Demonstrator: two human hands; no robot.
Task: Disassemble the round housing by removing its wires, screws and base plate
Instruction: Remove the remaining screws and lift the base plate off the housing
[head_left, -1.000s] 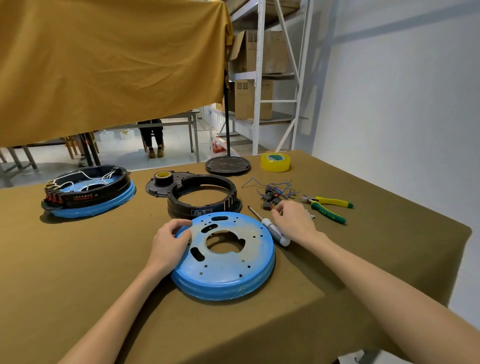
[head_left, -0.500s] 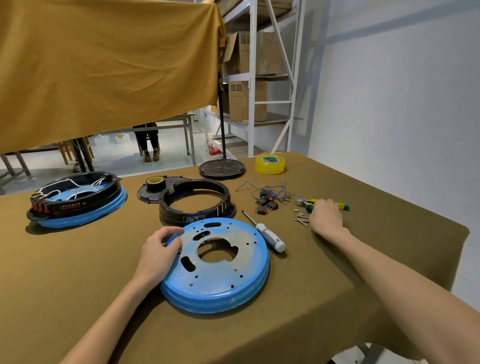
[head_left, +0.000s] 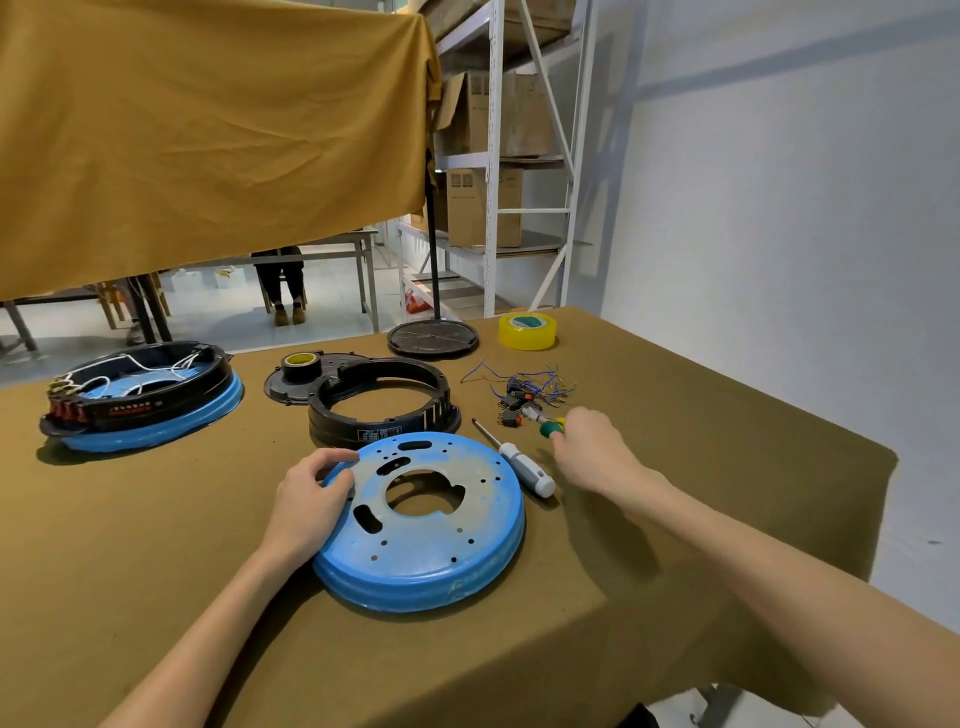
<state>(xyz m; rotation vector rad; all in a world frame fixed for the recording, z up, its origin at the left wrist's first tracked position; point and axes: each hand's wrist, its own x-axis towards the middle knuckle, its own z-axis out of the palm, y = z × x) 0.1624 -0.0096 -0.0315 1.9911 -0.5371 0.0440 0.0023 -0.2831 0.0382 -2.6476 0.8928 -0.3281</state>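
Since half a second ago, right hand (head_left: 592, 452) has drawn back from the far desk edge toward the plate, its grip now closed around green-and-yellow-handled pliers (head_left: 545, 423), lifted beside the pile of loose blue wires and small black switches (head_left: 524, 387). Round blue metal base plate (head_left: 421, 525) lies flat on the olive cloth-covered desk (head_left: 156, 545), near front edge; left hand (head_left: 309, 499) holds its left rim, fingers curled over the edge. Black plastic ring housing (head_left: 382, 402) sits just behind the plate. White-handled screwdriver (head_left: 517, 460) lies touching the plate's right side. Second, still-assembled blue-and-black housing (head_left: 140, 392) far left. Yellow tape roll (head_left: 527, 331) at back.
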